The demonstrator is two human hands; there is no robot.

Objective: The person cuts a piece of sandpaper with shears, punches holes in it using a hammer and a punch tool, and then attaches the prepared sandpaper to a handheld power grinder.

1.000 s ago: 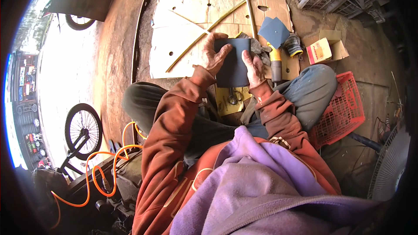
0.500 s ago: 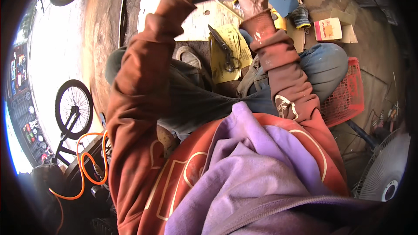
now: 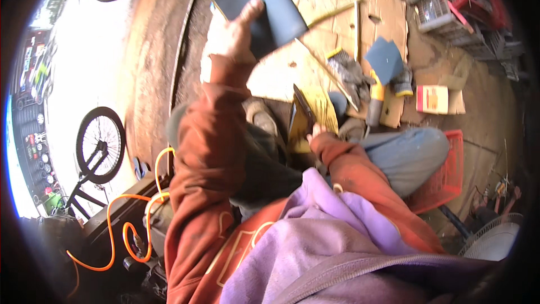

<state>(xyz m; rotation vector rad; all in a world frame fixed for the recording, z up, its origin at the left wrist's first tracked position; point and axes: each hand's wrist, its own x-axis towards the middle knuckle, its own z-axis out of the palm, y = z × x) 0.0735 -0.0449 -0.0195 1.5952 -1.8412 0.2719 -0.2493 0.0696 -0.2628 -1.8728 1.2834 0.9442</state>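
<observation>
Head view: left hand pinches a dark blue-grey rectangular sheet above the left side of the flat brown cardboard; right hand, grip unclear, meets dark metal scissors beyond its near edge.

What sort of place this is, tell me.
Probably a makeshift workshop, to judge by the black-tyred spoked metal wheel, the curling orange hose and the yellow-and-grey cylindrical tool.
</observation>
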